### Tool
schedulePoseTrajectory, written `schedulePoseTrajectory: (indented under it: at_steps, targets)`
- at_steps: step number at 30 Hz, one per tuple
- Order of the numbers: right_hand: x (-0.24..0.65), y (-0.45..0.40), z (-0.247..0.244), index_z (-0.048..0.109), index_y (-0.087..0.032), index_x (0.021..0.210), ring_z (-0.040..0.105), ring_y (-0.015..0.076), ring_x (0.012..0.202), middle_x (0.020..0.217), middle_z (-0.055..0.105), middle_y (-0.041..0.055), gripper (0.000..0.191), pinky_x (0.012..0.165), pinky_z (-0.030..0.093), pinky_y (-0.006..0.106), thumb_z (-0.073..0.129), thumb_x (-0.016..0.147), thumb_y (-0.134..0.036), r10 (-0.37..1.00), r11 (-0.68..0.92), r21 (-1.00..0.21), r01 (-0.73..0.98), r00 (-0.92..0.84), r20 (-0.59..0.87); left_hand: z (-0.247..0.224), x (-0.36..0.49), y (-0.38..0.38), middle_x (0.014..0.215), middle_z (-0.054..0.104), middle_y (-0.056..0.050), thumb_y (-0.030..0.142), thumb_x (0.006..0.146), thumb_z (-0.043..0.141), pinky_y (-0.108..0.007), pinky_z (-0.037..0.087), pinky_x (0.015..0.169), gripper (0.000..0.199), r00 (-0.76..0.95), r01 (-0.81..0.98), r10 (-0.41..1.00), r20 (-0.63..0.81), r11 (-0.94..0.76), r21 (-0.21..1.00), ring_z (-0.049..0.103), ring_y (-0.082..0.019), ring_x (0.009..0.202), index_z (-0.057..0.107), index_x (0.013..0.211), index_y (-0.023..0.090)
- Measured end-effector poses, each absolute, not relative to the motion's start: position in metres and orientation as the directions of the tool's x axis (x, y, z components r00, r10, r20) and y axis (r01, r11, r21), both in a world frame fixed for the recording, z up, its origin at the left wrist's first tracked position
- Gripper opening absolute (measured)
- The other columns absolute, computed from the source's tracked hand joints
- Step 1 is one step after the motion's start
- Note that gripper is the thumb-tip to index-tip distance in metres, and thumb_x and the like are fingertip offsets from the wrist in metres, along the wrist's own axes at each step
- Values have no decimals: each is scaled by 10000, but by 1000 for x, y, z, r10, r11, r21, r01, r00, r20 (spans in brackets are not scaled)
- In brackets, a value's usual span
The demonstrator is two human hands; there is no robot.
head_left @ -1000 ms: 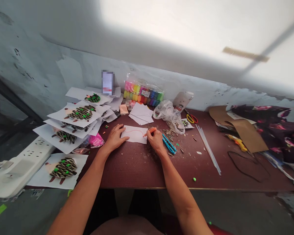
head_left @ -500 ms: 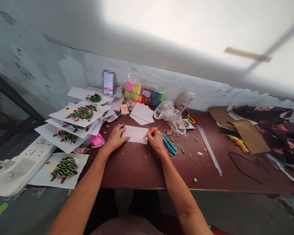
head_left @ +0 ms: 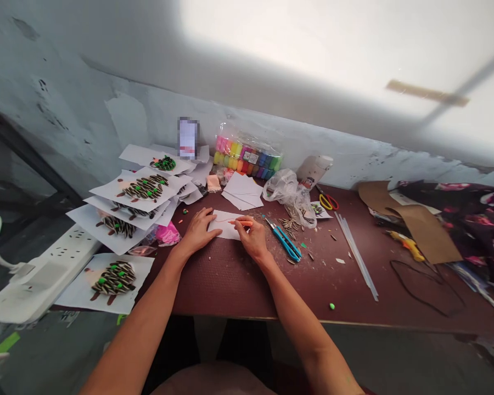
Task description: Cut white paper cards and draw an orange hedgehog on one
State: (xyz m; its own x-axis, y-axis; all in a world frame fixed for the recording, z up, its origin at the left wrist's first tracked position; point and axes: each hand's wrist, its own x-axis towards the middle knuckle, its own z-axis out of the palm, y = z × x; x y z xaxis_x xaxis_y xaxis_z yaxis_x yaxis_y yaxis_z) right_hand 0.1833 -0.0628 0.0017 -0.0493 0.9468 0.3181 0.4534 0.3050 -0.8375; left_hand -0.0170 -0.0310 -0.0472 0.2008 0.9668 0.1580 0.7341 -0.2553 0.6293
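Observation:
A small sheet of white paper (head_left: 225, 232) lies on the dark red table in front of me, with a thin orange line drawn across its upper part. My left hand (head_left: 197, 232) rests on the sheet's left side, fingers stretched out and thumb along the paper. Pinched in my right hand (head_left: 253, 239) is an orange pen (head_left: 246, 223), its tip pointing left onto the sheet. That hand covers the paper's right end. Just right of it lies a blue utility knife (head_left: 287, 243) with its blade out.
Left, stacked papers bear seed-covered hedgehog pictures (head_left: 113, 278) beside a white power strip (head_left: 45, 274). Behind are blank papers (head_left: 242, 192), coloured clay (head_left: 247, 159) and a plastic bag (head_left: 286, 187). Scissors (head_left: 328, 202), glue sticks (head_left: 357, 258) and a yellow glue gun (head_left: 406, 245) lie to the right.
My right hand has moved left across the sheet with the pen, which now lies flatter. My left hand stays on the paper. The whole view has shifted slightly.

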Motion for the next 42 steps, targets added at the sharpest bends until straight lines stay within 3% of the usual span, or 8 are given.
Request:
schedulePoseTrajectory:
  at_steps: [13, 42]
  targets:
    - [160, -50, 4, 770, -204, 848, 682, 153, 722, 859, 750, 47, 293, 671, 476, 252, 543, 943, -364, 946, 323, -837, 441, -163, 279, -44, -17, -31, 1501, 527, -137, 345, 737, 639, -516, 305, 1217, 541, 205, 703, 963, 175, -269, 658, 431, -319, 1436, 641, 1250, 174]
    - [156, -47, -6, 763, -225, 909, 723, 187, 801, 911, 775, 48, 227, 770, 515, 279, 592, 942, -370, 943, 332, -822, 462, -185, 277, -46, -16, -31, 1501, 523, -140, 335, 742, 668, -510, 295, 1229, 518, 185, 692, 970, 161, -244, 680, 411, -330, 1448, 670, 1234, 175]
